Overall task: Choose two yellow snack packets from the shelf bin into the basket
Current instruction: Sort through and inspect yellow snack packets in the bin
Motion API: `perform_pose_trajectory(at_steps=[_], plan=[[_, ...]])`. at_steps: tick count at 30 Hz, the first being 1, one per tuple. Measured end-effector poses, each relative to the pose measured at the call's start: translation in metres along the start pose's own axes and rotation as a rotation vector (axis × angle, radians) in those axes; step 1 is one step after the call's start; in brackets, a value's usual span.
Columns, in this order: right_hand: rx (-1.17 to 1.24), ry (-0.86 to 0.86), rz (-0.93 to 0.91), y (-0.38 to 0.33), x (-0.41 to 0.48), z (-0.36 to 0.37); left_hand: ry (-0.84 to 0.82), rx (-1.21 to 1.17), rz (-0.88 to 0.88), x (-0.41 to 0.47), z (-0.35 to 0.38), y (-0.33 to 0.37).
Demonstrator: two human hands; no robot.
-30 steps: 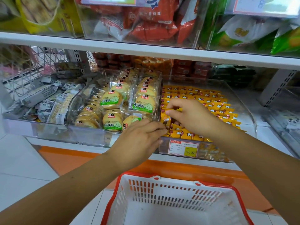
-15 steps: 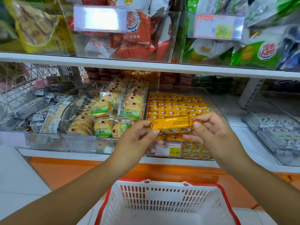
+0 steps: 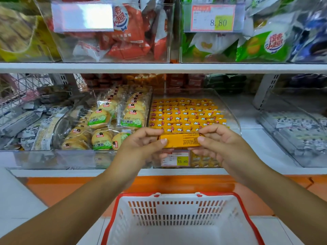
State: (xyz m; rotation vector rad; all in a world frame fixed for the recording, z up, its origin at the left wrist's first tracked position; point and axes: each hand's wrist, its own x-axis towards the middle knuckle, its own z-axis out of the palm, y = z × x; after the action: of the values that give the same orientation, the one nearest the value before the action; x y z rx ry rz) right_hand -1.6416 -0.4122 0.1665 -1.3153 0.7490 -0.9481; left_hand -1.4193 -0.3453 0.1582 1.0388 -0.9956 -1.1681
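Held level just past frame centre: one yellow snack packet, printed back toward the camera, pinched at the 9 o'clock end by the left hand and at the 3 o'clock end by the right hand, thumbs and fingers of both curled onto the wrapper. Directly behind, toward 12 o'clock: clear shelf bin packed with rows of matching packets, price tag reading 15.80 on the front wall. At 9 o'clock of that bin: round biscuit packs with green labels in a second clear bin; farther toward 9 o'clock, grey-and-white packets and a wire grid. At 12 o'clock, above a white shelf board: bins of red packets and green packets, upper tag reading 8.80. At 6 o'clock, below the hands: white basket with red rim and slotted walls, pale floor tile at its 9 o'clock, orange base strip behind.
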Motion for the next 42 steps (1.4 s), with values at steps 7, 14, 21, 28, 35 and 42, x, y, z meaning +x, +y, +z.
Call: perform_pose_trajectory(at_steps=[7,14,21,28,35,42], plan=[[0.102,-0.022,0.011,-0.002,0.001,-0.005,-0.097,-0.054,-0.038,0.004,-0.011,0.003],[0.180,-0.068,0.073,-0.003,0.003,-0.009,-0.156,-0.010,-0.023,0.004,-0.013,0.006],[0.026,0.037,0.061,0.001,0.000,-0.005,-0.041,0.098,0.045,0.000,-0.010,0.006],[-0.058,0.128,-0.052,0.001,-0.003,0.002,0.113,0.143,0.080,-0.001,0.001,-0.005],[-0.117,0.123,-0.125,-0.003,-0.008,0.006,0.145,0.087,0.140,-0.005,0.007,0.003],[-0.097,0.064,-0.064,0.000,-0.006,0.001,0.085,0.113,0.115,-0.003,-0.001,0.002]])
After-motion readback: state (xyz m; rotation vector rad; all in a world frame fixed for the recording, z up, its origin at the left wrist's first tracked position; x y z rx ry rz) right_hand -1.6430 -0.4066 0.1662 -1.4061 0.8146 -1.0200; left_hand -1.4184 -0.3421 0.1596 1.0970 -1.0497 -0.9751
